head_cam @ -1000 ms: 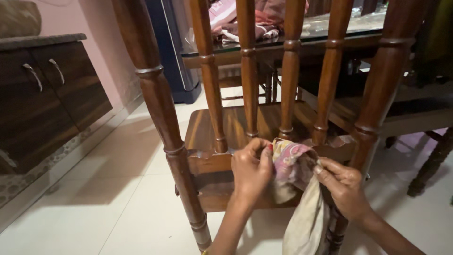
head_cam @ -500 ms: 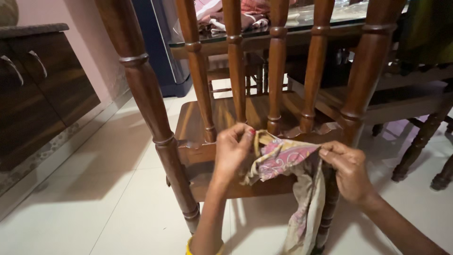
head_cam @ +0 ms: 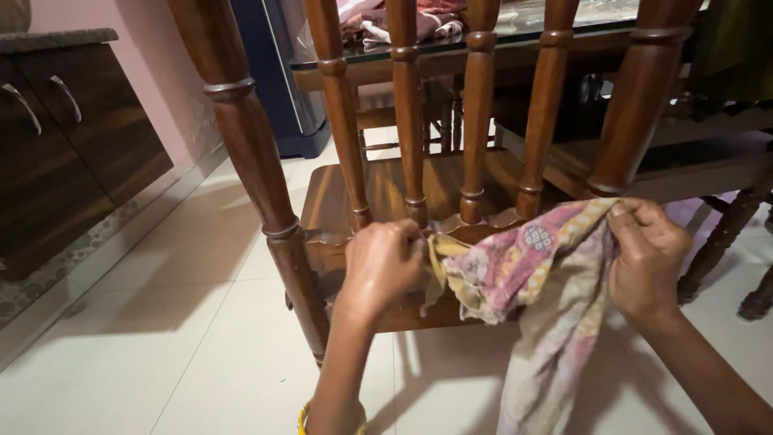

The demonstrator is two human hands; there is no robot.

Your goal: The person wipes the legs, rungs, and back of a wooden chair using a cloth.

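Stretching between left hand (head_cam: 382, 266) and right hand (head_cam: 648, 258), patterned cloth (head_cam: 535, 278).

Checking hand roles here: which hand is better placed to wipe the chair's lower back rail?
Probably the left hand: it presses the patterned cloth against the chair rail, while the right hand holds the other end away.

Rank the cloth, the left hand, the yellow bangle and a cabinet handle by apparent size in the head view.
1. Patterned cloth, largest.
2. Left hand.
3. Yellow bangle and cabinet handle: look alike; the bangle is partly cut off and nearer the camera, so unranked.
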